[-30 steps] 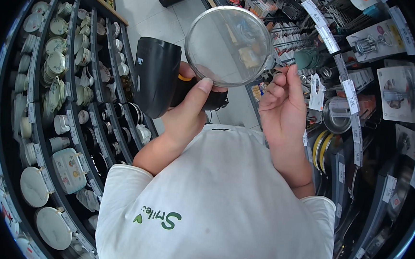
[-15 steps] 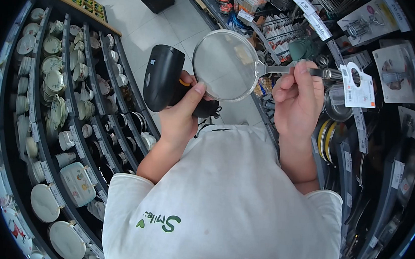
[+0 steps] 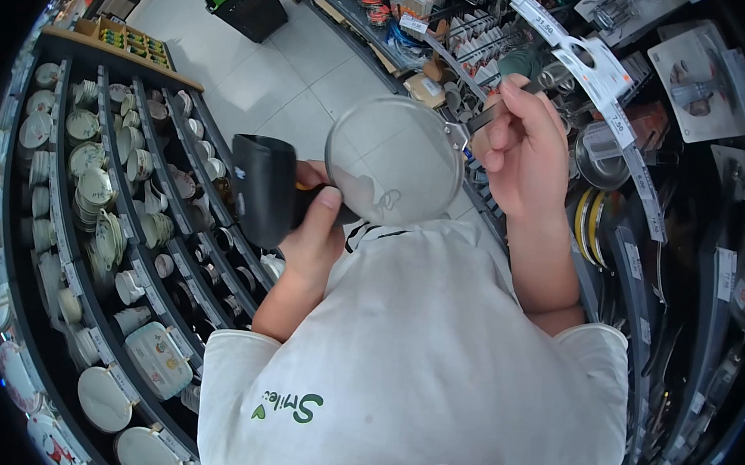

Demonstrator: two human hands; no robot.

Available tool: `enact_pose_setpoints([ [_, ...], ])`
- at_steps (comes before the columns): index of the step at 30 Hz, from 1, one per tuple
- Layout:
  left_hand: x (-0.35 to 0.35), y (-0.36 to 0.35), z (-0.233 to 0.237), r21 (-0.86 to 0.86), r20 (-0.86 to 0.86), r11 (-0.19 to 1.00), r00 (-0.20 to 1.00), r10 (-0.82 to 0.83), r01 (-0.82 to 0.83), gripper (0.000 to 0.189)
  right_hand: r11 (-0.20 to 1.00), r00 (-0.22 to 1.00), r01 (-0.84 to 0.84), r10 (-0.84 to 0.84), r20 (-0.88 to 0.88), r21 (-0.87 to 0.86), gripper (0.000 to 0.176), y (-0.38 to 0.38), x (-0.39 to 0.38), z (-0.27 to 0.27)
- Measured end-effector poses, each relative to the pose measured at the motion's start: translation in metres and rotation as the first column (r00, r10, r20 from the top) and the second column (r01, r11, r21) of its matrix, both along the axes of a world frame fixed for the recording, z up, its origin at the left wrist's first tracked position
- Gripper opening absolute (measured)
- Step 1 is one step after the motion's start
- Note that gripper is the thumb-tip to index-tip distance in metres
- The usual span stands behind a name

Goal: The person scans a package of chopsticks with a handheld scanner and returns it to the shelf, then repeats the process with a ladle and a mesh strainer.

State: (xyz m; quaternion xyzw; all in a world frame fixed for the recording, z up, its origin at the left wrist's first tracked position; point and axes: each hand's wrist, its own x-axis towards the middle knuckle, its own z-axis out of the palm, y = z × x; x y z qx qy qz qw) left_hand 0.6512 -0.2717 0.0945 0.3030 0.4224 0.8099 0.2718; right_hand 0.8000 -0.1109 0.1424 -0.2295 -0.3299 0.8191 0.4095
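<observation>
In the head view, my left hand (image 3: 317, 224) is wrapped round the grip of a black handheld barcode scanner (image 3: 263, 192), thumb on its near side. My right hand (image 3: 527, 153) pinches the metal handle of a round fine-mesh strainer (image 3: 400, 152). The mesh disc hangs between my hands, its left rim overlapping the scanner's grip and close to my left fingers. A white card tag (image 3: 593, 66) shows near the far end of the handle; whether it is attached cannot be made out.
Shelves of bowls and plates (image 3: 95, 185) line the left. On the right, racks carry packaged kitchen tools (image 3: 695, 87) and price strips (image 3: 643, 187). A black basket with a green handle (image 3: 246, 3) stands on the tiled floor (image 3: 306, 72) ahead.
The strainer has tilted, its handle rising to the right while its disc sits lower and further left. The scanner has shifted left and down. More of the basket shows.
</observation>
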Motion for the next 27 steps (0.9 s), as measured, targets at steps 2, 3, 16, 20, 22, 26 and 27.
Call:
enact_pose_setpoints([
  [2, 0.000, 0.000, 0.007, -0.005, 0.021, 0.999, 0.999, 0.039, -0.039, 0.028, 0.996, 0.998, -0.066, 0.066, -0.002, -0.052, 0.019, 0.002, 0.000, -0.002],
  [3, -0.002, -0.002, 0.007, -0.007, 0.019, 0.999, 0.999, 0.033, -0.032, 0.028, 0.995, 0.997, -0.064, 0.066, 0.026, -0.079, 0.020, 0.001, -0.002, -0.003],
  [16, -0.004, -0.019, -0.013, -0.067, -0.104, 0.983, 0.979, -0.175, 0.169, 0.033, 0.997, 0.986, -0.037, 0.047, 0.160, -0.064, 0.021, 0.003, -0.007, -0.018],
  [20, -0.004, -0.022, -0.016, -0.152, -0.192, 0.968, 0.955, -0.225, 0.198, 0.032, 0.999, 0.983, -0.051, 0.053, 0.174, -0.014, 0.016, 0.004, -0.004, -0.023],
  [22, -0.002, -0.021, -0.015, -0.147, -0.178, 0.963, 0.952, -0.250, 0.226, 0.031, 0.998, 0.984, -0.062, 0.061, 0.170, -0.003, 0.015, 0.005, -0.002, -0.022],
  [26, 0.002, -0.021, -0.008, -0.209, -0.218, 0.962, 0.951, -0.221, 0.176, 0.026, 0.998, 0.981, -0.061, 0.057, 0.185, 0.018, 0.015, 0.006, 0.001, -0.022],
  [27, 0.003, -0.021, -0.008, -0.221, -0.220, 0.958, 0.948, -0.231, 0.182, 0.024, 0.999, 0.986, -0.043, 0.046, 0.157, -0.023, 0.022, 0.008, 0.001, -0.021],
])
